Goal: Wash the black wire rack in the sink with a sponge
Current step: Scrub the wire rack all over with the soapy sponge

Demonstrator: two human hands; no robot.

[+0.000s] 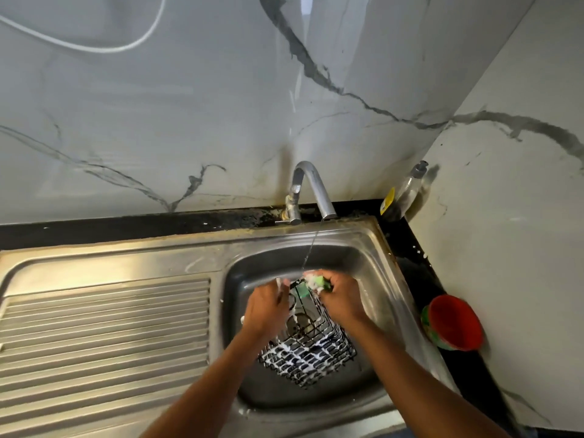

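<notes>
Rack [308, 352]: black wire, held tilted inside the basin, above the drain [300, 322]. Its grid base, coated with white foam [294, 358], is turned toward 6 o'clock and its open top toward 12 o'clock.
Sink [252, 270]: stainless steel; the basin is set at 3 o'clock of the drainboard [104, 336].
Left hand [268, 308]: placed at 9 o'clock of the rack's top. Its fingers are curled round the rim wire and flecked with foam; the fingertips are blurred.
Right hand [343, 298]: placed at 3 o'clock of the rack's top, its fingers clamped on the sponge [319, 282].
Sponge: green, lathered white, pressed against the rack's far rim at 12 o'clock, between the two hands.
Tap [311, 184]: chrome, mounted at 12 o'clock of the basin, its spout bent down over it.
Water [311, 248]: a thin stream is seen falling from the spout onto the sponge.
Drain: partly seen through the wires.
Drainboard: ribbed.
Counter [126, 227]: black, run along the sink's 12 and 3 o'clock sides and spotted with white drops.
Bottle [404, 192]: clear, with a dark pump and a yellow label, leaned in the corner at 1 o'clock of the basin.
Cup [453, 322]: red inside, green outside, laid on its side on the counter at 3 o'clock of the basin.
Wall [189, 105]: pale panels veined in grey.
Cable [104, 47]: white, looped across the wall at 11 o'clock of the view.
</notes>
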